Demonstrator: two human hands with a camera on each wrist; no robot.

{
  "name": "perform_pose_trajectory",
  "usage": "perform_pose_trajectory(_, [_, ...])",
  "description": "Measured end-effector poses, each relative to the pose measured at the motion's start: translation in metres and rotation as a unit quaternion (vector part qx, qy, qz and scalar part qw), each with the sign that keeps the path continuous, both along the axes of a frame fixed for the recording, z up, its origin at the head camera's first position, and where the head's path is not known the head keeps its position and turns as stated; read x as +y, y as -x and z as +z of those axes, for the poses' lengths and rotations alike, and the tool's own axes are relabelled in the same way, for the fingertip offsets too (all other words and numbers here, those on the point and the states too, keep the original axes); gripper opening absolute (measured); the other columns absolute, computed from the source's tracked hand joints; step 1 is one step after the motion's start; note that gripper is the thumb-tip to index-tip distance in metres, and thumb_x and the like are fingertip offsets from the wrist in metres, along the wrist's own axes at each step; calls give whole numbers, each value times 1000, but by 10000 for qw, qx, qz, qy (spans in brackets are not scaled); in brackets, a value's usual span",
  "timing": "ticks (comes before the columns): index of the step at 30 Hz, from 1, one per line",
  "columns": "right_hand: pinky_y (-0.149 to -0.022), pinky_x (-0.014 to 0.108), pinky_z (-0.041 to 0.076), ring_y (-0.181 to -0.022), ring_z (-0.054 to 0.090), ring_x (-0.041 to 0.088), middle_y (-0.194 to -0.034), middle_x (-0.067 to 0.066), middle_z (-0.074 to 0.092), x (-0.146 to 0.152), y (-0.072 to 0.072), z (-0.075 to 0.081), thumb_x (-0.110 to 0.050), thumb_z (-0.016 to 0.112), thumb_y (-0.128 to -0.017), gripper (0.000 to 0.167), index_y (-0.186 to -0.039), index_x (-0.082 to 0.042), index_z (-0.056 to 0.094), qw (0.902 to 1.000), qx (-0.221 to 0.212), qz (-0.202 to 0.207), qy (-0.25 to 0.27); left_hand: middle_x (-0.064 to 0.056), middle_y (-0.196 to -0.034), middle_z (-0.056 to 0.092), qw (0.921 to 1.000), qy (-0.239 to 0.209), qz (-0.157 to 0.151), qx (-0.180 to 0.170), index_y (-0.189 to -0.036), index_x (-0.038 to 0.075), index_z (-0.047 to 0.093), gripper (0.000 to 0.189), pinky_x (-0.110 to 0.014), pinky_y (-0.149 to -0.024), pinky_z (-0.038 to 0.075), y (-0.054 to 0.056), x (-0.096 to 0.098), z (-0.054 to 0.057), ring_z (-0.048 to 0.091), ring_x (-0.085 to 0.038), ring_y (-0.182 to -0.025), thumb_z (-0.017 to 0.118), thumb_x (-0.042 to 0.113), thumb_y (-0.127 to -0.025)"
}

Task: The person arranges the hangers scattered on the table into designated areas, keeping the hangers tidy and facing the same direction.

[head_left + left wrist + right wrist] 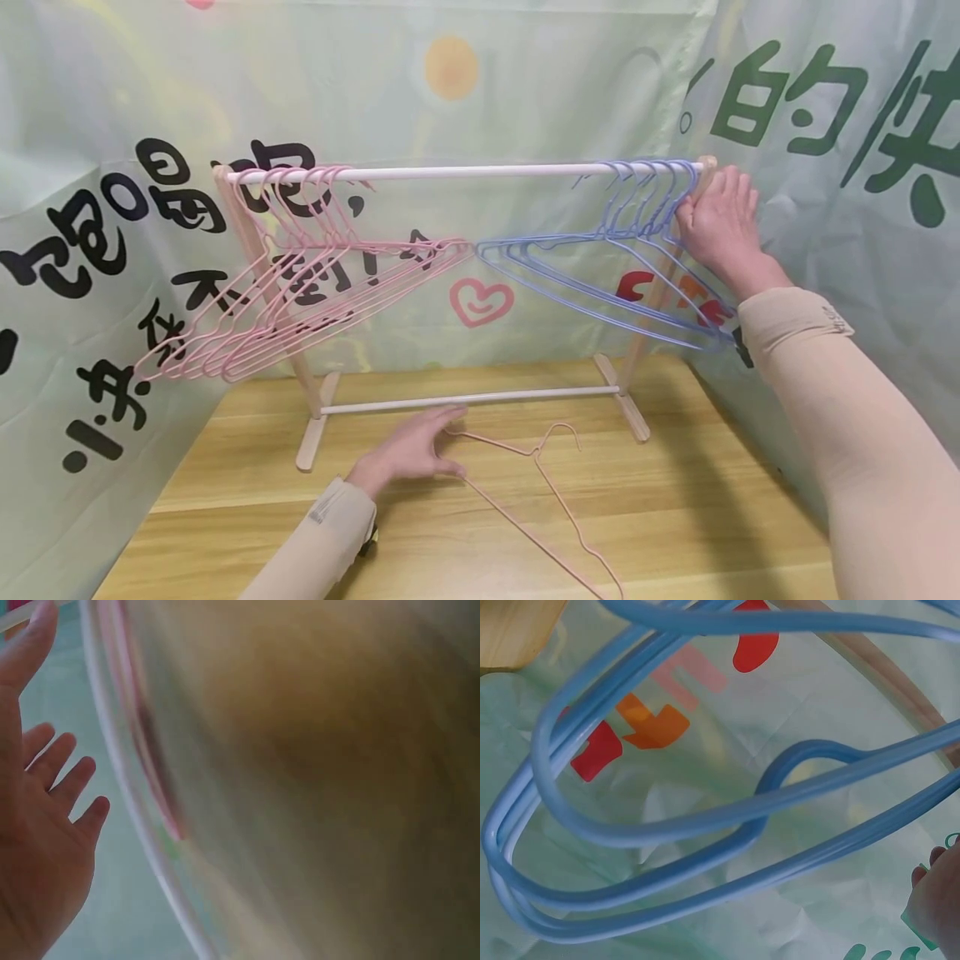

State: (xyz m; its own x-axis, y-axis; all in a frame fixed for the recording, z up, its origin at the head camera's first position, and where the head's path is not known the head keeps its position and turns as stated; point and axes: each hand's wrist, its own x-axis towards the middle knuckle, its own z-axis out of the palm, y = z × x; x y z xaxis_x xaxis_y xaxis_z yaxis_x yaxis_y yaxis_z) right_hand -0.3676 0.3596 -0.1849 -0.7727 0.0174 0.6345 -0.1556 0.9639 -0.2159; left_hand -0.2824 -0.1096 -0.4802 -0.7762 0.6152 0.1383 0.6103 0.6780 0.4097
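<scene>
Over the table, my left hand (412,450) reaches around one end of a pink hanger (551,483) lying flat, thumb and fingers apart. The left wrist view shows that hand (52,825) with its fingers spread. At the upper right my right hand (720,221) grips the top of the rack's wooden post (707,163), its thumb beside the hooks of the blue hangers (585,242). Only a bit of this hand (939,896) shows at the edge of the right wrist view, past the blue hangers' looped ends. Several pink hangers (330,246) hang at the bar's left end.
The rack's white bar (465,172) runs across between two wooden posts. A lower white rod (465,400) joins its wooden feet (318,421) on the wood-grain table (225,517). Printed cloth (375,75) stands close behind and at both sides.
</scene>
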Motion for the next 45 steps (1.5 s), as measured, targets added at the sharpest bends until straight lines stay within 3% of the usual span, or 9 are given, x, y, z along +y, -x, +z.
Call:
perform_pose_trajectory(7, [-90, 56, 24, -101, 27, 43, -103, 23, 28, -1, 0, 0, -23, 36, -102, 33, -110, 9, 35, 10000, 16, -4, 6, -10, -163, 42, 9993, 240, -279, -100, -158, 9, 43, 114, -51, -121, 31, 6, -1, -11, 40, -33, -149, 90, 62, -68])
perform_pose_trajectory(14, [-89, 56, 25, -100, 27, 42, -102, 22, 27, -1, -1, 0, -24, 35, -102, 33, -109, 9, 34, 10000, 20, -43, 13, -8, -154, 54, 9980, 462, -419, -76, -150, 10, 54, 101, -49, -120, 33, 9, 0, -13, 47, -31, -144, 92, 57, -69])
perform_pose_trajectory(24, [-88, 55, 25, -99, 28, 42, -102, 22, 27, 1, -1, -1, -24, 35, -101, 34, -109, 9, 34, 10000, -38, -61, 17, -3, -149, 58, 9969, 506, -589, 84, -147, 15, 58, 91, -46, -118, 38, 5, 4, -12, 51, -26, -139, 91, 54, -71])
perform_pose_trajectory(38, [-87, 56, 25, -98, 27, 43, -101, 23, 27, 1, 0, -1, -22, 36, -100, 33, -108, 10, 35, 10000, 37, 7, -18, 6, -130, 61, 9971, 617, -429, 117, -137, 21, 69, 76, -38, -107, 47, 1, 6, -12, 55, -18, -124, 90, 54, -72])
perform_pose_trajectory(45, [-88, 57, 25, -99, 28, 43, -102, 23, 28, 0, -1, 0, -22, 36, -101, 34, -112, 10, 35, 10000, 27, 14, -8, 7, -120, 61, 9967, 618, -480, 199, -134, 16, 70, 76, -31, -99, 50, -2, 7, -8, 57, -11, -113, 90, 55, -72])
